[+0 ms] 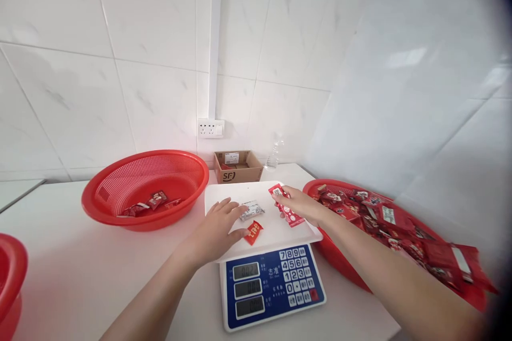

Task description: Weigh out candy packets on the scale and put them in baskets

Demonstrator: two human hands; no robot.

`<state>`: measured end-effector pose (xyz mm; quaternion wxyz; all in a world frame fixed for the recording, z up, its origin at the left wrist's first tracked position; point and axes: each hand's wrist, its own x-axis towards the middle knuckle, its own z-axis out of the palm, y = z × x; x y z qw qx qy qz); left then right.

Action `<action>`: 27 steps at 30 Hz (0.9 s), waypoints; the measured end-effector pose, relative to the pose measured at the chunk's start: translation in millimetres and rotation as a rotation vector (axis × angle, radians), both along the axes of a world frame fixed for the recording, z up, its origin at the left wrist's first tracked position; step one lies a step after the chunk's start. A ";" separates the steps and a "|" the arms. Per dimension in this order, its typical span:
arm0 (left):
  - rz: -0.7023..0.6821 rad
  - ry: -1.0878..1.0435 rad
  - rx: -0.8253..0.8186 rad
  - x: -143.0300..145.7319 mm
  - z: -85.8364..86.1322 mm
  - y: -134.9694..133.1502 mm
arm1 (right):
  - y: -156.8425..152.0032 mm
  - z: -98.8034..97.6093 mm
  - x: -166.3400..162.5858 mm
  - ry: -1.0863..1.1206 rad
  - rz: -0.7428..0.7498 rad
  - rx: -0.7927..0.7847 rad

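My right hand (296,203) grips a red snack packet (294,217) with white print above the right side of the scale's white pan (280,237). Fingers apart, my left hand (216,229) reaches over the pan's left side. Its thumb tip is by a small red packet with yellow characters (254,232), and its fingertips are by a silver packet (253,210); whether they touch is hard to tell. Facing me below the pan is the digital scale's blue panel (276,285), with keys and three displays.
A red basket (96,192) with a few red packets stands at left. At right, another red basket (340,261) is heaped with packets. Behind the scale are a cardboard box (240,175) and a clear plastic bottle (274,153). Part of a red basket (18,272) shows at lower left.
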<state>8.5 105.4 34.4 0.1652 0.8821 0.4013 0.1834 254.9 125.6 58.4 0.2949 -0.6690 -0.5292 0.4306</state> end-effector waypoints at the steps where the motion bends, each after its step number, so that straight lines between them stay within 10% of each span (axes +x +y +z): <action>1: -0.004 0.014 -0.008 0.8 1.5 -1.3 | 0.6 0.8 -0.2 0.011 0.022 -0.016; 19: -0.054 0.134 -0.040 3.1 1.5 -3.4 | -2.6 -4.0 -8.9 -0.282 0.101 0.317; 27: 0.011 0.095 -0.004 -0.2 2.8 -0.9 | 9.2 -9.1 79.2 -0.841 -0.207 0.498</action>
